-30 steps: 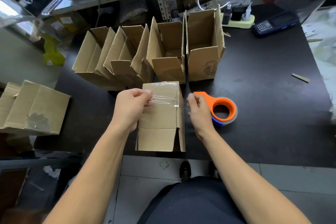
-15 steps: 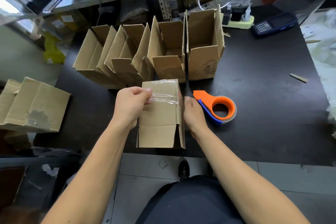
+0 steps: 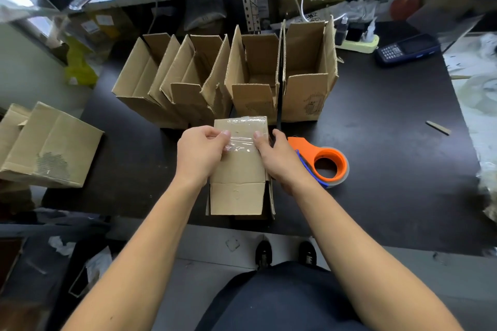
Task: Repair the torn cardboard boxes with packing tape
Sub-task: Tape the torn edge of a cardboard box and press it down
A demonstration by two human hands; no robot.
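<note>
In the head view, a small brown cardboard box (image 3: 238,169) lies on its side at the near edge of the black counter (image 3: 390,142), its long axis running away from the person, with the open flaps toward the body and the closed end toward a row of upright open cardboard boxes (image 3: 228,75) standing just behind it.

A short strip of clear packing tape (image 3: 240,142) spans the upper face of the box crosswise, at right angles to that long axis. The left hand (image 3: 200,153) pinches the strip's left end between thumb and fingertips, the fingers curled on the tape. The right hand (image 3: 277,154) grips the right upper edge of the box, thumb on the tape's right end and the other fingers wrapped down over the side wall.

So the tape lies directly between the two hands, each at one end of it. In my judgement the coming move is to press and smooth the strip flat, and it turns on this crosswise lie: the left end looks slightly raised and wrinkled, so the left hand is the one placed to lay it down while the right steadies the box.

An orange tape dispenser with a roll of clear tape (image 3: 324,164) rests on the counter just to the right of the right hand, apart from it and nearer that hand than the left.
</note>
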